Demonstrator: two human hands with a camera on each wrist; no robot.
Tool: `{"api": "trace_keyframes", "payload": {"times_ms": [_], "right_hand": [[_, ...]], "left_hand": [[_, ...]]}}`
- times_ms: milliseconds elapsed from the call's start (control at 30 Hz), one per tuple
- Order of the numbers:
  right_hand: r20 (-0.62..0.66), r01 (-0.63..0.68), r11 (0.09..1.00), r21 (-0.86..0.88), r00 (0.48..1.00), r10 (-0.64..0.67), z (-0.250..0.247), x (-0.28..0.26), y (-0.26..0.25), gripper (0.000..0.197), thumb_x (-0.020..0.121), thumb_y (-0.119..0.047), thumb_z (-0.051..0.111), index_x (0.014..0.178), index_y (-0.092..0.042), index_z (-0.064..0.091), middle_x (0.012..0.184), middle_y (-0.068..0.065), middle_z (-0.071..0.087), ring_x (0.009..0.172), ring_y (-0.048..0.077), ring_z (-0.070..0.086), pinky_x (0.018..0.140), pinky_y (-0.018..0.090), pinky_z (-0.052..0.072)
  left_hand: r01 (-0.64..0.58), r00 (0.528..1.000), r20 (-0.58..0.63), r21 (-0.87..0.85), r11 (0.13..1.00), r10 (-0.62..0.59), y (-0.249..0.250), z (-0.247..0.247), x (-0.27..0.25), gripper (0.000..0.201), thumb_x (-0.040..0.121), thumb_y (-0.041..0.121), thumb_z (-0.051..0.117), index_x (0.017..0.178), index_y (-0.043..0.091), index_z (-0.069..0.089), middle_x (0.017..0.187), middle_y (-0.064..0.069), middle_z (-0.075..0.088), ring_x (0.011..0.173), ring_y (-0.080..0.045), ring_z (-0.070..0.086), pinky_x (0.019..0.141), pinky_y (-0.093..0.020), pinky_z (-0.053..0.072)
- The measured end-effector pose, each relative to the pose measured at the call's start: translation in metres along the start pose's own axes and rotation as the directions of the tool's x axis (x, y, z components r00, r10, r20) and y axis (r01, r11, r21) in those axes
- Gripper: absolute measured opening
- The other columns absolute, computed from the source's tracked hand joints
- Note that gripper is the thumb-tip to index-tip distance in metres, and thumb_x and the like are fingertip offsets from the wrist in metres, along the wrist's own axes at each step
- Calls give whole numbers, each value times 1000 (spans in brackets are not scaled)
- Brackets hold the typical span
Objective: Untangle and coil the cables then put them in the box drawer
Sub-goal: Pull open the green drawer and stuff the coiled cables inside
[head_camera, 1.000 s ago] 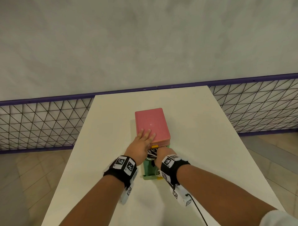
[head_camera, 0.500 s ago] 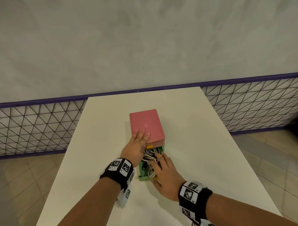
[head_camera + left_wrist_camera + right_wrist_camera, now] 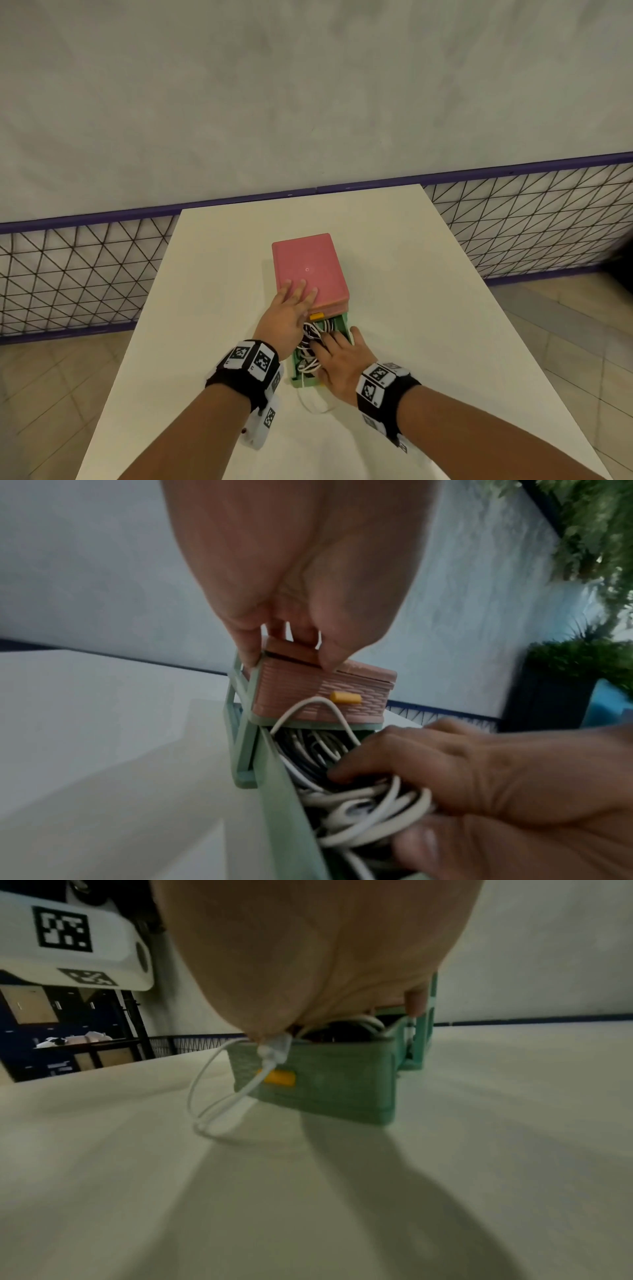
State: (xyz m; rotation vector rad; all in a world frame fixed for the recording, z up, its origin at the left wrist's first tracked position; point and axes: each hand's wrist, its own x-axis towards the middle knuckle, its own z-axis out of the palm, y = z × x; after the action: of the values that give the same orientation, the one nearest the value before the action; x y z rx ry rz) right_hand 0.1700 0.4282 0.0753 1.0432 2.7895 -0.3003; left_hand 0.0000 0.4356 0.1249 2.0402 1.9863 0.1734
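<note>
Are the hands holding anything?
No. The left hand presses flat on the pink box top; the right hand pushes the cables down.

The left hand (image 3: 301, 569) lies flat on the pink box (image 3: 325, 693), fingertips (image 3: 248, 653) at its near top edge, above a small yellow knob (image 3: 345, 697) on its front. Below, the green drawer (image 3: 284, 804) stands pulled out, stuffed with white and dark cables (image 3: 359, 802), one white loop arching up across the box front. The right hand (image 3: 496, 785) presses down on the cables with spread fingers
</note>
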Motion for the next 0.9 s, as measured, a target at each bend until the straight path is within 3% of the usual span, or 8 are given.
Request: {"api": "trace_keyframes", "payload": {"times_ms": [100,200,267,367,500,633,767,900], "right_hand": [[88,-64,997,41,994,60,2,11,-5,54,68,-57,35,100,-28,67,97,-3,71,97,20,52,85,41,28],[26,-119,987,109,993,117,16,16,-6,55,64,-57,37,110,-30,52,101,-3,72,104,21,55,91,43,28],[56,-98,989,114,994,92,10,8,-5,53,70,-50,40,118,-30,46,112,0,69,107,22,63,99,49,23],[-93,-88,995,42,991,92,2,-6,5,57,82,-39,37,137,-31,38,133,-5,58,126,20,53,108,53,13],[-261,18,999,39,965,-7,5,-17,17,55,86,-35,39,140,-23,41,129,-6,61,125,25,52,104,48,31],[-493,172,982,79,863,-112,3,-18,20,29,84,-23,50,102,-16,70,108,4,65,95,19,55,75,25,51],[-338,160,972,171,936,-95,5,-7,23,21,70,-17,58,79,-16,77,75,-1,68,67,20,66,53,19,51],[41,-55,984,170,998,48,-24,10,10,26,85,-12,47,98,1,67,101,17,65,93,34,61,73,32,46]], "left_hand": [[-10,1000,4,-1,1000,10,-2,0,1,54,103,16,31,152,31,14,161,4,7,149,-23,-5,118,-28,2],[-12,1000,-3,-24,1000,12,-3,0,0,52,103,19,31,151,31,14,161,4,6,149,-22,-6,119,-29,2],[-10,1000,-5,-51,999,10,-3,1,1,52,103,19,31,151,30,15,161,4,6,149,-21,-7,119,-28,2],[3,1000,1,-75,997,-3,0,-1,0,52,103,17,31,152,29,15,161,4,5,149,-21,-7,118,-27,2],[5,1000,-1,-87,996,-5,2,-4,0,53,103,16,30,152,28,16,162,3,5,149,-22,-6,118,-28,2],[3,1000,0,-94,996,-3,0,-3,1,53,103,15,31,152,29,15,162,3,6,149,-22,-6,118,-27,0],[-9,1000,-16,-102,995,7,0,-1,-2,54,102,14,31,152,28,16,161,3,6,149,-22,-5,118,-26,0],[-11,1000,-22,-102,995,8,-1,-1,-2,52,103,15,31,151,29,18,161,4,6,149,-21,-6,117,-26,0]]}}
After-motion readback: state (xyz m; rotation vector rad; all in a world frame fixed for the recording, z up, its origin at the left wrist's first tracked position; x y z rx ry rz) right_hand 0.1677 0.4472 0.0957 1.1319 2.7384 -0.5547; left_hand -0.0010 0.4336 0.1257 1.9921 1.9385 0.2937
